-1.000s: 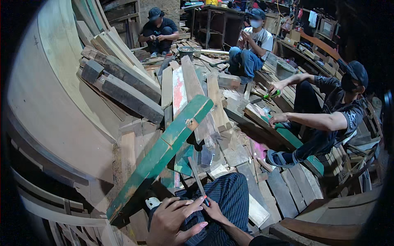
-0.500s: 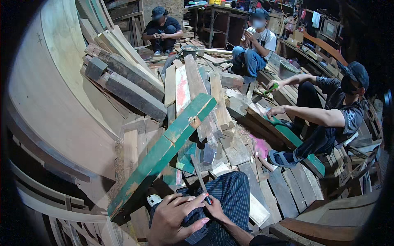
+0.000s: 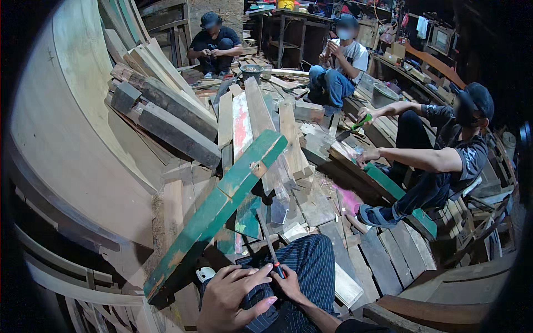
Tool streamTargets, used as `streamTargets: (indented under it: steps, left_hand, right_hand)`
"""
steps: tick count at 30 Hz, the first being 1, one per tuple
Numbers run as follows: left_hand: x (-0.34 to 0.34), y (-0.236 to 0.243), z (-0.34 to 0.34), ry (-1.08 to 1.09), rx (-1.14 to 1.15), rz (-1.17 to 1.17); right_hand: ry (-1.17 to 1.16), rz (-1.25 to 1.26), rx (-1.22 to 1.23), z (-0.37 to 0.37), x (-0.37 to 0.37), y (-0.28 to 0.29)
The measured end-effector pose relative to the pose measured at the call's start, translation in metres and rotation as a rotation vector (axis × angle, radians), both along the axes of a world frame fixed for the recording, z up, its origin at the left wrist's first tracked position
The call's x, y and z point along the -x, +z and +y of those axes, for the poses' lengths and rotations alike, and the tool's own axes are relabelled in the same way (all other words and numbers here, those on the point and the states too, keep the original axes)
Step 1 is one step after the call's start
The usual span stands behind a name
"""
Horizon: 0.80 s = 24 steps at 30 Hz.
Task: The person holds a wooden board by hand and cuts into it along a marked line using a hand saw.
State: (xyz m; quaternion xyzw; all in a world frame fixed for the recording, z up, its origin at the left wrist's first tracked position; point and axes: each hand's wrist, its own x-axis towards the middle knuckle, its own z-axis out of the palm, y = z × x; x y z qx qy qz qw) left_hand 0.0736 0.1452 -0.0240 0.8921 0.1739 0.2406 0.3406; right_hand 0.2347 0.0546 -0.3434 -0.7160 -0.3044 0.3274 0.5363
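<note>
In my right hand (image 3: pixel 290 284) is a file (image 3: pixel 268 238) with a long thin metal blade and a red-and-black handle; its blade points up and away from me. My left hand (image 3: pixel 236 299) hovers just left of the handle with thumb and fingers apart, holding nothing. Both hands are above my lap in dark pinstriped trousers. Ahead and to the left, a thick wooden beam (image 3: pixel 217 206) with chipped green paint slants across other boards. Bare wood shows in places along it, and a knot marks its upper part.
Long dark timbers (image 3: pixel 177 133) and a large curved wooden panel (image 3: pixel 72 139) line the left side. At the right, a co-worker (image 3: pixel 444 144) holds a green-handled tool (image 3: pixel 362 121) over a green-painted beam (image 3: pixel 388 186). Two people crouch farther back near a bucket (image 3: pixel 251 71).
The view has shifted slightly. My left hand's thumb and fingers look a little more spread. My right hand keeps its hold on the file, and the green beam stays in place.
</note>
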Motion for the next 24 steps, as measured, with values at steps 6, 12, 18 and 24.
streamTargets:
  steps: [6, 12, 18, 24]
  left_hand:
    - [-0.002, 0.000, 0.000, 0.003, -0.029, -0.028]
    - [-0.002, 0.000, -0.003, 0.037, -0.006, -0.018]
    - [-0.001, -0.005, 0.000, 0.024, 0.028, -0.055]
    - [0.003, -0.010, 0.000, 0.057, 0.024, -0.009]
  right_hand:
    - [-0.046, 0.048, -0.047, -0.005, 0.000, -0.003]
    - [-0.136, 0.130, -0.089, -0.006, 0.003, -0.006]
    - [-0.054, 0.008, -0.054, -0.002, 0.001, -0.003]
    - [-0.063, 0.024, -0.087, -0.007, 0.002, -0.006]
